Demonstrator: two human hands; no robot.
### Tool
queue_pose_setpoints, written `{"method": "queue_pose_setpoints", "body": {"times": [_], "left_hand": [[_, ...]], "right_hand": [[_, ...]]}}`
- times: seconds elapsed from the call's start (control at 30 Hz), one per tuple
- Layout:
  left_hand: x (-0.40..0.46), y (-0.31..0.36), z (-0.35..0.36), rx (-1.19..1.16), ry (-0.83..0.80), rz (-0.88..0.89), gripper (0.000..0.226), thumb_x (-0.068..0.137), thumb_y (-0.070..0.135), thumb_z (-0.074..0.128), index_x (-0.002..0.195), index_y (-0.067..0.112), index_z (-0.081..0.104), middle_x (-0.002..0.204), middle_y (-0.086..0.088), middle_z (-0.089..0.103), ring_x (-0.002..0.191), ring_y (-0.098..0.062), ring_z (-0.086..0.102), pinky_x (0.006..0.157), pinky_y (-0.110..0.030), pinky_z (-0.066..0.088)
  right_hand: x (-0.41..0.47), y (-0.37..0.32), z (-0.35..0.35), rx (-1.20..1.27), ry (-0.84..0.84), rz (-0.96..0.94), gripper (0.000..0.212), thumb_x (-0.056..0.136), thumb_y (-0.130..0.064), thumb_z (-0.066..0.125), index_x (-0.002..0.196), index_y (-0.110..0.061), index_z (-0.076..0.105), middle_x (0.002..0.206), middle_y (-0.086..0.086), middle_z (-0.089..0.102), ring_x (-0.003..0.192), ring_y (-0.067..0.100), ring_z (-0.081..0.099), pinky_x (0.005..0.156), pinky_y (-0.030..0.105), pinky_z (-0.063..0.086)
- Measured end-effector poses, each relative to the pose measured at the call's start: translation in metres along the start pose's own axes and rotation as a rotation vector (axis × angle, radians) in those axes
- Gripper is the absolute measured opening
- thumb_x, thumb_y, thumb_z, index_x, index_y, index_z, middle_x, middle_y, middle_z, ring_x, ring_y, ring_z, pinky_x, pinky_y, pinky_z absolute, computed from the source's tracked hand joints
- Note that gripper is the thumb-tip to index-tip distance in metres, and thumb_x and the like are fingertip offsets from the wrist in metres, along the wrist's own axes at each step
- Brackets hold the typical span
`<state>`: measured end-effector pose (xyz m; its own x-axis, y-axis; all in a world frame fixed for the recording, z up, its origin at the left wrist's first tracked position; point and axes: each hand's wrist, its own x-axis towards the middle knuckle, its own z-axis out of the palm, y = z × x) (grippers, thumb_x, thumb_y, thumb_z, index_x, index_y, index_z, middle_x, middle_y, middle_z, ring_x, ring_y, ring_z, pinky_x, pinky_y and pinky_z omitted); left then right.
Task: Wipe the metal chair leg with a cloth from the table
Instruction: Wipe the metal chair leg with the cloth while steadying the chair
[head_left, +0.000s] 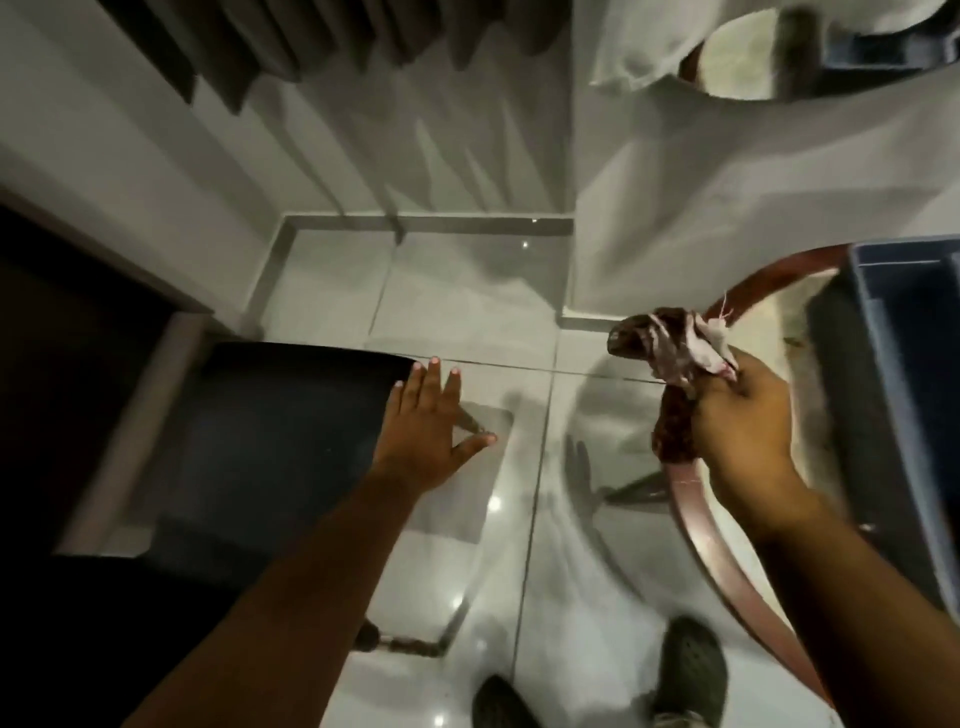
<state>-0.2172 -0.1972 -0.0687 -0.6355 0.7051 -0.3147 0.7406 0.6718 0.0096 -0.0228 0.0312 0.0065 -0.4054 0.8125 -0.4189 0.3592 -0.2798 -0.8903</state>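
Note:
My right hand (748, 431) is shut on a crumpled cloth (670, 345), dark brown patterned with a pale pink underside, held above the curved pink rim of a round glass table (711, 561). My left hand (431, 426) is open, fingers spread, reaching toward the right edge of a dark chair seat (270, 431). A thin metal chair leg (452, 623) shows below the seat near the floor, apart from both hands. Most of the chair's frame is hidden under the seat.
A blue plastic bin (904, 395) stands on the table at the right. Glossy white floor tiles (467, 312) lie ahead, bounded by white walls and a baseboard. My two dark shoes (691, 665) are at the bottom. A dark cabinet (67, 364) fills the left.

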Motion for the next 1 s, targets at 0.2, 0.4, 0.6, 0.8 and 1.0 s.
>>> {"method": "queue_pose_setpoints", "body": {"times": [0.2, 0.4, 0.6, 0.8, 1.0], "left_hand": [[0.011, -0.103, 0.040, 0.033, -0.009, -0.116, 0.115, 0.069, 0.089, -0.005, 0.156, 0.014, 0.005, 0.166, -0.016, 0.002, 0.154, -0.033, -0.001, 0.124, -0.050, 0.005], [0.095, -0.146, 0.070, -0.045, 0.008, -0.116, 0.096, 0.082, 0.078, 0.018, 0.156, 0.018, 0.005, 0.167, -0.014, -0.001, 0.154, -0.032, -0.004, 0.124, -0.051, 0.002], [0.140, -0.155, 0.105, -0.100, 0.040, -0.166, 0.085, 0.087, 0.080, 0.018, 0.156, 0.031, 0.009, 0.168, -0.007, 0.004, 0.155, -0.028, -0.004, 0.123, -0.053, -0.003], [0.140, -0.157, 0.108, -0.180, 0.082, -0.162, 0.077, 0.088, 0.067, 0.017, 0.155, 0.031, 0.010, 0.168, -0.003, 0.002, 0.155, -0.024, -0.007, 0.124, -0.053, -0.002], [0.140, -0.158, 0.110, -0.234, 0.103, -0.177, 0.074, 0.088, 0.062, 0.019, 0.154, 0.029, 0.018, 0.167, -0.002, 0.011, 0.155, -0.022, 0.001, 0.125, -0.049, 0.000]], "right_hand": [[-0.002, 0.066, 0.133, 0.368, 0.035, 0.317, 0.015, 0.097, -0.018, 0.059, 0.093, -0.007, 0.069, 0.070, 0.009, 0.065, 0.058, 0.027, 0.060, 0.051, 0.033, 0.050], [0.051, 0.132, 0.232, 0.449, 0.059, 0.512, 0.020, 0.096, -0.025, 0.064, 0.080, -0.014, 0.064, 0.079, 0.010, 0.066, 0.066, 0.027, 0.061, 0.068, 0.040, 0.052], [0.107, 0.164, 0.317, 0.421, -0.091, 0.539, 0.029, 0.093, -0.037, 0.065, 0.074, -0.016, 0.064, 0.059, 0.000, 0.065, 0.049, 0.019, 0.059, 0.058, 0.031, 0.052], [0.107, 0.174, 0.375, 0.504, -0.392, 0.712, 0.059, 0.096, -0.060, 0.045, 0.129, -0.016, 0.064, 0.123, 0.013, 0.071, 0.086, 0.028, 0.073, 0.067, 0.036, 0.059], [0.124, 0.204, 0.358, 0.830, -0.372, 0.831, 0.089, 0.091, -0.076, 0.019, 0.150, -0.015, 0.046, 0.147, 0.012, 0.056, 0.136, 0.030, 0.052, 0.115, 0.044, 0.037]]}}
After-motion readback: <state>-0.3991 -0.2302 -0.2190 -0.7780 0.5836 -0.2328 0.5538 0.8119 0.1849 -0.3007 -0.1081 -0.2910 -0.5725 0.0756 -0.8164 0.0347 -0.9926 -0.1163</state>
